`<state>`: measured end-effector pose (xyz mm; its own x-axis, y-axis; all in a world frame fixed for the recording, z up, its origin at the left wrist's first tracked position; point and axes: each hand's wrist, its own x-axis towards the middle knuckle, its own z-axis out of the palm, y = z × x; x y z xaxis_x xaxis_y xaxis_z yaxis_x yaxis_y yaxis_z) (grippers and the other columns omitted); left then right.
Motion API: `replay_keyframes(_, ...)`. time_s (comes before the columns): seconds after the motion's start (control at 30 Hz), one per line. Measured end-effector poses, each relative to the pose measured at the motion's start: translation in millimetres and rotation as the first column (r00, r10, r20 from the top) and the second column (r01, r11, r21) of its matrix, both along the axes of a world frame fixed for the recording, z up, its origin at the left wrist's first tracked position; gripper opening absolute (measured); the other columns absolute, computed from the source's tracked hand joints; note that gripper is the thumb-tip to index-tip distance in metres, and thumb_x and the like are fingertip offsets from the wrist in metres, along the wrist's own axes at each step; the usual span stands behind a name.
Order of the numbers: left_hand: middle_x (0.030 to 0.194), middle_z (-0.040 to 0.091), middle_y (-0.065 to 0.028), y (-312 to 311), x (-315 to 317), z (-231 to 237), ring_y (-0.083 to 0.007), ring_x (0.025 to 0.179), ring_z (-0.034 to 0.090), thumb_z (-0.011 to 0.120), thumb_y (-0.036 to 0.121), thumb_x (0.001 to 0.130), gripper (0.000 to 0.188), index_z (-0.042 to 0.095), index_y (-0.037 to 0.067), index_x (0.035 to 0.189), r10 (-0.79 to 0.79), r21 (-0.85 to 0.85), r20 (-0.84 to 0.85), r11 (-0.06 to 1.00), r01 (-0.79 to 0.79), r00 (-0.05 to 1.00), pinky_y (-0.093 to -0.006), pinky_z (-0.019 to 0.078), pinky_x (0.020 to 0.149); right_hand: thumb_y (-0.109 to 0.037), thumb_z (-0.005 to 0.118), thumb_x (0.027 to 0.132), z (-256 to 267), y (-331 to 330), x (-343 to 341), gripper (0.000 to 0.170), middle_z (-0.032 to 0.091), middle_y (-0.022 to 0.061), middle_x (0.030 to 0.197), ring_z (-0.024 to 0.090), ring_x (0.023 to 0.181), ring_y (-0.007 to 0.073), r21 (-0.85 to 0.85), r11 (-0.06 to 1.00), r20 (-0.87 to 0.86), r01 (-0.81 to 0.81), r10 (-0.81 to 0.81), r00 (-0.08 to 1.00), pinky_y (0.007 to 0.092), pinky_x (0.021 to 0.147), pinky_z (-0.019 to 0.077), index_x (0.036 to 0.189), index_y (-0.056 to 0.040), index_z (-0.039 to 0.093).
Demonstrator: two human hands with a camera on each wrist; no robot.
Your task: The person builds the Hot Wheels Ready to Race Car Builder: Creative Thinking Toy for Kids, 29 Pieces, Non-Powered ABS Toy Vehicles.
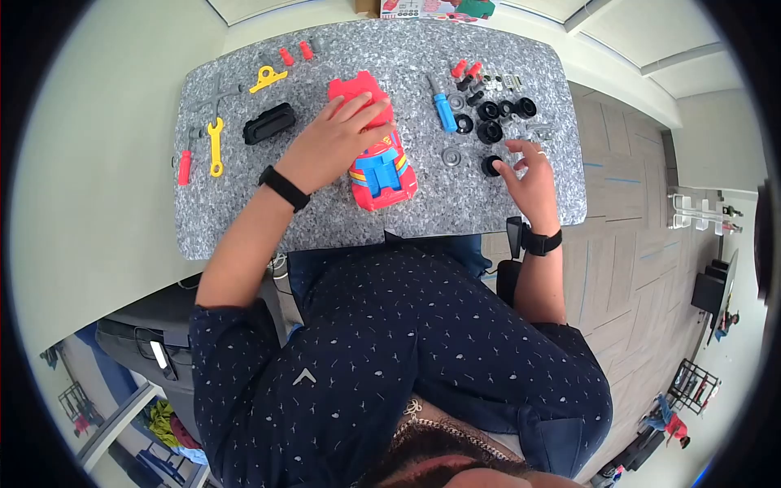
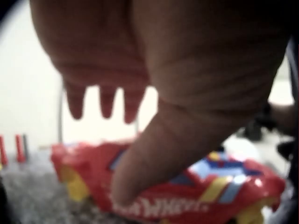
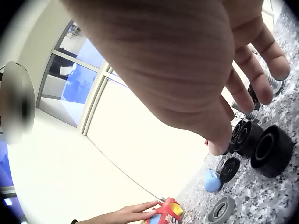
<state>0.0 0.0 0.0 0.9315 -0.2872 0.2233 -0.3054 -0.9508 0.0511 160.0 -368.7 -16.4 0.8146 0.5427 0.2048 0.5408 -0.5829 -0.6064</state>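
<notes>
A red toy car with a blue rear bed and yellow stripes lies on the speckled table. My left hand rests across its front half, fingers extended over the body. In the left wrist view, the thumb lies against the side of the car, near white lettering. My right hand hovers at the right with fingers spread. A black wheel is right by its thumb tip. In the right wrist view that wheel stands below the fingers, with nothing between them.
More black wheels, grey rings, a blue-handled screwdriver and red pieces lie at the right. On the left are a black part, a yellow wrench, a red-handled tool and a grey cross-shaped tool.
</notes>
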Motion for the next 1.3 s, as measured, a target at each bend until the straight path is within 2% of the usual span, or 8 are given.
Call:
replay_keyframes(0.17,0.159,0.062,-0.0101,3.2,13.6,-7.3,-0.0316,0.153,0.052,0.072,0.005,0.094,0.063,0.065,0.019,0.156,-0.064,-0.049,-0.093,0.997,0.06,0.994,-0.05,0.0422,0.129,-0.019,0.092,0.092,-3.3,-7.2,14.5,0.042,0.075,0.0145,0.118,0.07,0.087,0.0292,-0.02,0.997,0.057,0.068,-0.067,0.996,0.0418,0.078,0.0586,0.128,-0.0044,0.077)
replay_keyframes(0.43,0.153,0.057,-0.009,-27.1,-28.4,5.2,-0.0359,0.147,0.053,0.104,0.028,0.066,0.101,0.064,0.019,0.158,0.199,-0.212,-0.255,0.943,-0.256,0.946,-0.0534,0.0427,0.124,-0.022,0.088,0.096,11.5,-6.0,75.3,0.036,0.076,0.0172,0.115,0.073,0.09,0.031,0.014,0.997,0.19,0.079,-0.08,0.979,0.0435,0.081,0.0599,0.127,-0.0064,0.079)
replay_keyframes(0.63,0.159,0.055,-0.0104,-46.2,-52.7,-12.3,-0.0385,0.153,0.048,0.104,0.033,0.066,0.104,0.062,0.017,0.16,0.331,-0.32,-0.164,0.873,-0.368,0.929,-0.0608,0.0372,0.128,-0.025,0.088,0.093,-23.2,28.6,189.5,0.045,0.078,0.0259,0.122,0.075,0.11,0.0471,-0.208,0.975,0.303,0.074,-0.008,0.953,0.054,0.1,0.0597,0.133,-0.0069,0.077)
replay_keyframes(0.87,0.166,0.056,-0.0084,-49.8,-67.4,-26.2,-0.0378,0.166,0.039,0.103,0.043,0.069,0.106,0.058,0.019,0.162,0.436,-0.272,-0.254,0.825,-0.496,0.863,-0.0792,0.0221,0.129,-0.026,0.091,0.087,-21.5,64.7,223.7,0.052,0.079,0.0267,0.128,0.073,0.122,0.0474,-0.511,0.85,0.0,-0.127,0.148,0.989,0.0546,0.108,0.0575,0.134,-0.0076,0.08)
replay_keyframes(1.0,0.164,0.058,-0.0078,-51.4,-72.3,-26.5,-0.0376,0.163,0.042,0.103,0.045,0.069,0.107,0.057,0.02,0.163,0.447,-0.309,-0.235,0.807,-0.503,0.863,-0.0784,0.0209,0.13,-0.03,0.093,0.085,-6.8,73.0,218.1,0.054,0.079,0.0277,0.126,0.073,0.122,0.047,-0.575,0.816,0.054,0.061,-0.037,0.998,0.054,0.109,0.0577,0.131,-0.0047,0.08)
replay_keyframes(1.1,0.164,0.058,-0.0072,-51.0,-73.8,-29.9,-0.0379,0.162,0.043,0.103,0.045,0.069,0.107,0.057,0.02,0.162,0.45,-0.346,-0.213,0.796,-0.498,0.867,-0.0782,0.0197,0.13,-0.033,0.092,0.087,-21.0,52.7,236.0,0.049,0.078,0.0286,0.127,0.073,0.122,0.0463,-0.385,0.914,0.149,-0.13,0.2,0.968,0.0538,0.108,0.0575,0.127,-0.006,0.081)
replay_keyframes(1.2,0.163,0.058,-0.0067,-50.9,-75.0,-34.1,-0.038,0.162,0.042,0.103,0.045,0.069,0.105,0.058,0.02,0.161,0.449,-0.372,-0.195,0.789,-0.489,0.872,-0.0782,0.0182,0.13,-0.032,0.089,0.09,-37.8,45.7,253.2,0.045,0.08,0.0252,0.127,0.075,0.117,0.0473,-0.462,0.853,0.168,-0.241,0.351,0.921,0.0533,0.105,0.059,0.127,-0.0084,0.081)
replay_keyframes(1.3,0.162,0.058,-0.0065,-50.8,-74.8,-35.1,-0.0378,0.162,0.042,0.103,0.046,0.07,0.104,0.059,0.021,0.16,0.45,-0.385,-0.182,0.786,-0.484,0.874,-0.078,0.0176,0.13,-0.027,0.086,0.093,-25.8,47.5,255.9,0.04,0.083,0.0189,0.121,0.08,0.106,0.0414,-0.432,0.886,0.087,-0.171,0.229,0.969,0.0494,0.097,0.0626,0.129,-0.0105,0.082)
